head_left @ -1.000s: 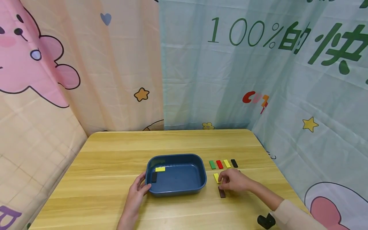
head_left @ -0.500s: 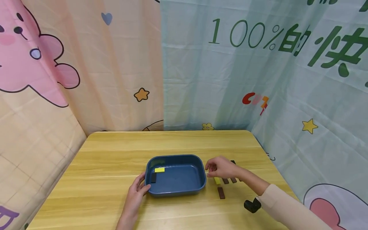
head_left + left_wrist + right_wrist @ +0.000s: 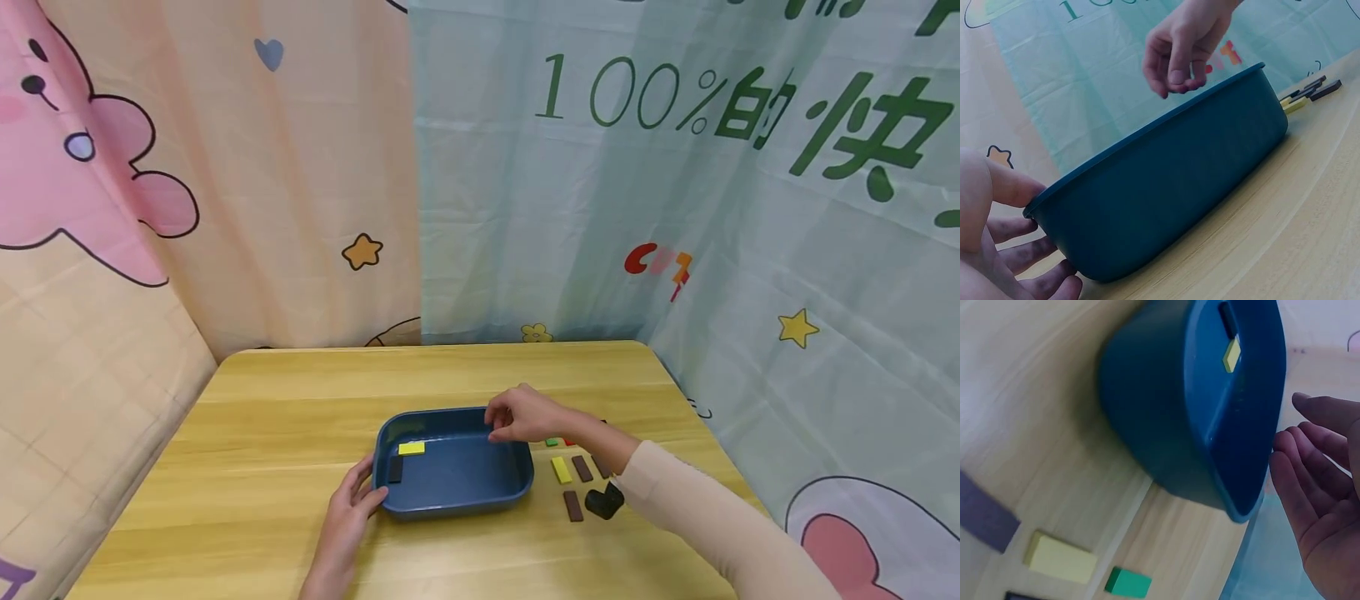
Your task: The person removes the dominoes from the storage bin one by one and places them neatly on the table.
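Observation:
My left hand (image 3: 351, 502) holds the left end of a blue plastic tub (image 3: 459, 507), thumb at its rim and the other fingers along its outer wall. Inside lie a yellow domino-like block (image 3: 412, 448) and a black one (image 3: 395, 470). Over the tub's far right corner hovers my right hand (image 3: 523, 415). Its fingers (image 3: 1294, 487) are loosely bent in the right wrist view, the thumb stands apart, and no block shows between them. On the table right of the tub lie a yellow block (image 3: 561, 470) and dark brown blocks (image 3: 573, 506).
Behind the right forearm, a green block (image 3: 552, 442) and a red block (image 3: 569, 442) are partly hidden. A small black device (image 3: 604, 501) hangs at the right sleeve (image 3: 675, 487). Printed curtains (image 3: 487, 208) enclose the wooden table (image 3: 300, 392) at the back and sides.
My right hand has moved left from the blocks on the table, past the tub's right edge, to above its far right corner. The left hand has stayed at the tub.

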Demonstrator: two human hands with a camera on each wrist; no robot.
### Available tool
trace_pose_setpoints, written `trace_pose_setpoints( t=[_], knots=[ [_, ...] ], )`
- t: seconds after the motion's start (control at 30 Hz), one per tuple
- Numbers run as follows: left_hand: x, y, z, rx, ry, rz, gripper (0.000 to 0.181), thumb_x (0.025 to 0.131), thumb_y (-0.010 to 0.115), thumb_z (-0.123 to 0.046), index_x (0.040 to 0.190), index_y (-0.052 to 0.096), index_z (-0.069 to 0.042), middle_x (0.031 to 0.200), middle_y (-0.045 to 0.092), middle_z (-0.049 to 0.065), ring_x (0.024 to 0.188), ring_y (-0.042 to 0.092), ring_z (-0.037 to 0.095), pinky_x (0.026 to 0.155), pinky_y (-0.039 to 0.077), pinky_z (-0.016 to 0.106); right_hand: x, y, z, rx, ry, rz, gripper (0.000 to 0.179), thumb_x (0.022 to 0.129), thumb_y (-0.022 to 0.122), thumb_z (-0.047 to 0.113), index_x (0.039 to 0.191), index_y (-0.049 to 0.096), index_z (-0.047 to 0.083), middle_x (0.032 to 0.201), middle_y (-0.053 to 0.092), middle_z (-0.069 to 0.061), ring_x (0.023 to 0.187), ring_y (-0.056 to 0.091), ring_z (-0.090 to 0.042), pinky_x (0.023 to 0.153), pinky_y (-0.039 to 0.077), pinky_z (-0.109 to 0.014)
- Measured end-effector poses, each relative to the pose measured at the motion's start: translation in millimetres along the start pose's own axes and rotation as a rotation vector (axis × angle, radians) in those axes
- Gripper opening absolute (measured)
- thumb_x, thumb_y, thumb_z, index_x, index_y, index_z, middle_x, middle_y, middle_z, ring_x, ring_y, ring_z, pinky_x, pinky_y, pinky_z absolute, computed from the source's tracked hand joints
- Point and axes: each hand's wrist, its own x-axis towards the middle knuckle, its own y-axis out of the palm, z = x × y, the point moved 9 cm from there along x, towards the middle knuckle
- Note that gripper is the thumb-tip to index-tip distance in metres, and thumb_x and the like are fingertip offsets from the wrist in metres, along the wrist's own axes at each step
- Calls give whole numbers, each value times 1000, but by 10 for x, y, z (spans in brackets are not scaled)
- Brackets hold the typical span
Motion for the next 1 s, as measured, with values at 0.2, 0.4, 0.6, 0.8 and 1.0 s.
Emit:
trace_pose_setpoints(
  t=[0.2, 0.4, 0.6, 0.8, 1.0],
  knots=[
    [42, 21, -21, -7, 6, 14, 59, 105, 54, -4, 160, 32, -1, 162, 29, 25, 146, 33, 45, 92, 48, 19, 292, 55, 17, -24, -12, 27, 22, 90, 82, 16, 106, 75, 3, 80, 67, 10, 71, 62, -5, 69, 55, -23],
    [49, 4, -21, -11, 1, 25, 62, 105, 54, -4, 161, 29, -1, 164, 27, 25, 148, 30, 44, 88, 47, 14, 637, 148, 110, -27, -63, 59, 23, 92, 81, 16, 109, 75, 2, 83, 69, 10, 76, 64, -3, 75, 55, -19],
    [9, 5, 52, -11, -19, 42, 63, 105, 55, -5, 161, 27, -1, 164, 25, 25, 149, 28, 42, 91, 47, 15, 869, 298, 215, -44, -95, 96, 23, 93, 80, 16, 111, 75, 2, 86, 71, 8, 79, 64, -3, 79, 53, -17],
    [13, 16, 47, -3, -21, 48, 62, 106, 54, -5, 161, 28, -2, 164, 25, 25, 149, 28, 42, 90, 47, 15, 1029, 450, 315, -46, -129, 153, 23, 93, 79, 16, 111, 75, 2, 84, 70, 8, 77, 63, -2, 75, 52, -16],
    [22, -12, 36, 5, -20, 44, 62, 106, 54, -4, 162, 26, -1, 164, 25, 25, 149, 28, 43, 86, 47, 13, 1149, 658, 405, -68, -149, 218, 19, 93, 79, 15, 109, 75, 4, 82, 68, 10, 73, 62, -1, 70, 51, -14]
  ],
)
